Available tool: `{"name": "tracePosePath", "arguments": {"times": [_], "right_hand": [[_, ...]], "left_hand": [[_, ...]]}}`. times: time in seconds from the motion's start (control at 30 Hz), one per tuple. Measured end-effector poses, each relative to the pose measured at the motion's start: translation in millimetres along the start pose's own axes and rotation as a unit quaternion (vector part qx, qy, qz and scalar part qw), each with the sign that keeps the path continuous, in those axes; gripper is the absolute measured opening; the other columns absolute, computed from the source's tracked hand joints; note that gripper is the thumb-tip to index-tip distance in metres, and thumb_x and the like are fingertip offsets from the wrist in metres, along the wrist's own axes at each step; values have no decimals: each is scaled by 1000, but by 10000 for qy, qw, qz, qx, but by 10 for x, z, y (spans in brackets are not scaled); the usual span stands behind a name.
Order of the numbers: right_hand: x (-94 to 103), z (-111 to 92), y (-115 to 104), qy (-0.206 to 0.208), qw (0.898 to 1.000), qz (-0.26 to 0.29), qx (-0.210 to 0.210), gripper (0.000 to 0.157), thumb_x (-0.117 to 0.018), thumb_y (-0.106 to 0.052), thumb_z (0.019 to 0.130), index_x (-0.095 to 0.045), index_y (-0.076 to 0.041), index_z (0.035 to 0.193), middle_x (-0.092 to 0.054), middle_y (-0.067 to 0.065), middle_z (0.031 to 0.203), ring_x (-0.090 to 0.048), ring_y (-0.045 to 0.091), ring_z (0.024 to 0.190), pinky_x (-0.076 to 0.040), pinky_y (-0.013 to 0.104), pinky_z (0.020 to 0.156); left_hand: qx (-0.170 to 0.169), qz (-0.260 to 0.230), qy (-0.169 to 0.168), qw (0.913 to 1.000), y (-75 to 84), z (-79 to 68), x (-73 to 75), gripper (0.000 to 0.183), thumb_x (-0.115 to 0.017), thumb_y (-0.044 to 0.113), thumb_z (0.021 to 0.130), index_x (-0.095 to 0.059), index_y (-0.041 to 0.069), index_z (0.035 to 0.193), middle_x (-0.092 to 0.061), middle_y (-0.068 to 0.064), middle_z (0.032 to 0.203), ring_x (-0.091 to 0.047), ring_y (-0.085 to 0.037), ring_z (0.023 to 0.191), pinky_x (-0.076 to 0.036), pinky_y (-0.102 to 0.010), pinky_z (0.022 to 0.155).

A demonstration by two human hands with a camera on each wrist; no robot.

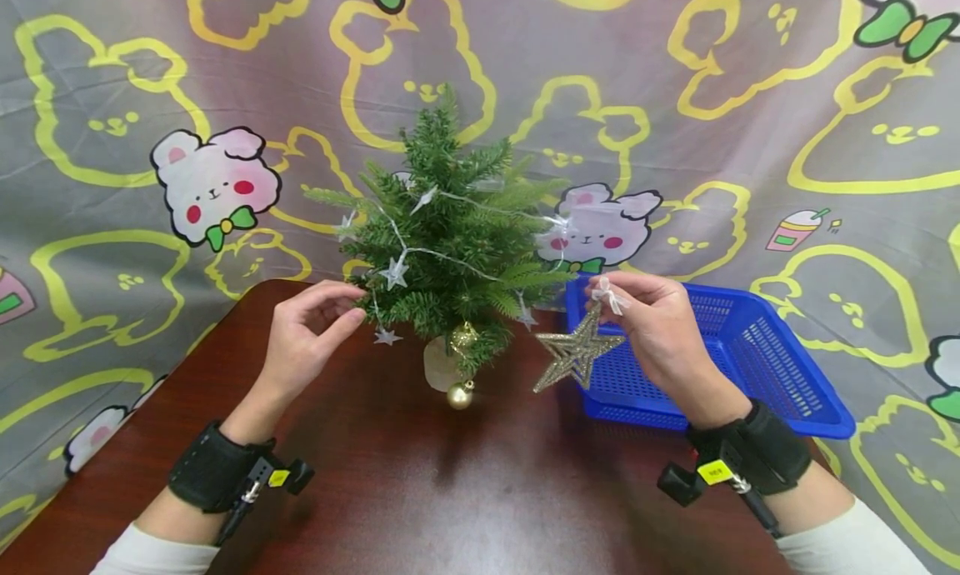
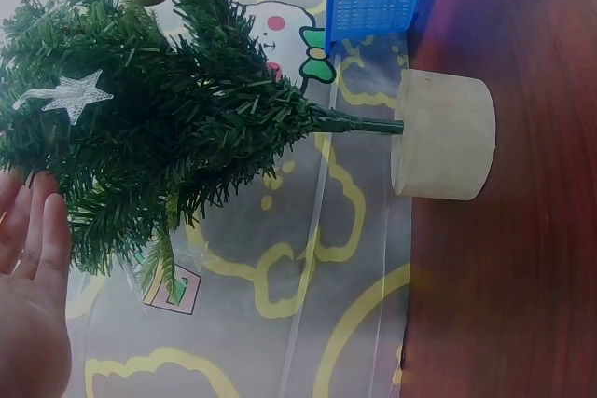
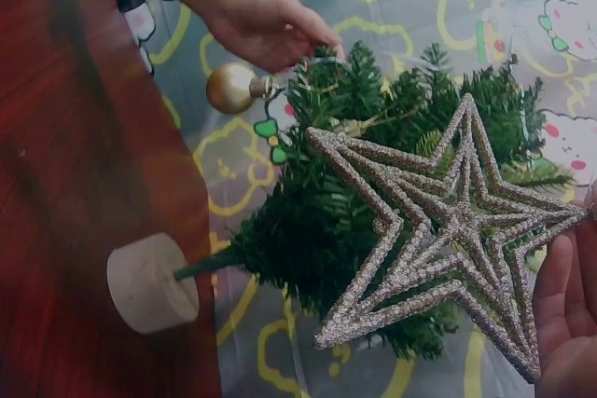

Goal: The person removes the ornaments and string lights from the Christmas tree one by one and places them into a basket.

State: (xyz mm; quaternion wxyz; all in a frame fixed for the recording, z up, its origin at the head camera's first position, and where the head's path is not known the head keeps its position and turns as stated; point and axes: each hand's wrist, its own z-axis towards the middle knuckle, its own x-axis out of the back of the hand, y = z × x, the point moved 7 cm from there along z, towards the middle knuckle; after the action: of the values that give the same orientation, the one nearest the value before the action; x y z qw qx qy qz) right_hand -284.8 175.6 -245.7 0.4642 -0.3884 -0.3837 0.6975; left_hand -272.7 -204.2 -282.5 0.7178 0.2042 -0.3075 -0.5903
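A small green Christmas tree point(image 1: 442, 225) stands on a pale round base point(image 2: 446, 137). My right hand point(image 1: 666, 329) pinches a glittery gold star ornament point(image 1: 576, 348) near its top point, beside a white bow point(image 1: 609, 296). The star hangs to the right of the tree, apart from the branches, and fills much of the right wrist view. My left hand point(image 1: 306, 325) is at the tree's left branch tips, its fingers loosely extended. A string of star lights point(image 1: 393, 272) winds round the branches. Gold balls point(image 1: 460, 396) hang low at the front.
Behind the right hand sits a blue plastic basket point(image 1: 780, 342) on the dark brown table point(image 1: 495, 492). A grey curtain point(image 1: 300, 83) with yellow cartoon outlines closes off the back and sides.
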Motion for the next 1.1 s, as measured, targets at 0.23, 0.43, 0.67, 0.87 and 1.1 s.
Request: {"name": "tracePosePath", "arguments": {"times": [0.23,0.43,0.67,0.87,1.1], "right_hand": [[139,16,-105,-3,9992,-390,115,20,-59,-1,96,-78,-8,97,-77,-2,88,-70,7,76,-57,21,69],[261,56,-172,13,9977,-665,155,18,-61,-1,95,-77,-7,98,-76,-2,87,-70,7,77,-58,21,70],[475,139,-208,303,9960,-808,219,16,-64,1,92,-78,-7,95,-76,-2,84,-68,7,70,-57,19,67],[741,204,-169,781,9928,-904,12,13,-68,-2,90,-79,-10,93,-76,-3,88,-70,6,73,-57,19,66],[1068,236,-43,1143,9826,-1408,-394,9,-72,-11,89,-79,-15,93,-76,-6,89,-72,7,75,-58,20,68]], "left_hand": [[-36,12,-6,10000,5,11,-1,22,-66,-7,87,-70,-4,108,-68,7,96,-61,-7,78,-47,-16,61],[43,45,18,10000,-19,10,27,24,-66,-10,86,-70,-3,108,-69,9,95,-61,-7,77,-47,-17,60],[12,98,33,9999,0,14,41,24,-67,-10,85,-71,-2,108,-69,9,92,-62,-6,75,-45,-19,57],[-65,142,-11,9999,-4,5,24,23,-67,-7,86,-71,-2,108,-69,9,93,-62,-6,76,-45,-18,58],[35,48,-12,10000,-24,9,11,25,-66,-10,85,-71,-2,108,-69,10,96,-63,-6,78,-48,-17,64]]}}
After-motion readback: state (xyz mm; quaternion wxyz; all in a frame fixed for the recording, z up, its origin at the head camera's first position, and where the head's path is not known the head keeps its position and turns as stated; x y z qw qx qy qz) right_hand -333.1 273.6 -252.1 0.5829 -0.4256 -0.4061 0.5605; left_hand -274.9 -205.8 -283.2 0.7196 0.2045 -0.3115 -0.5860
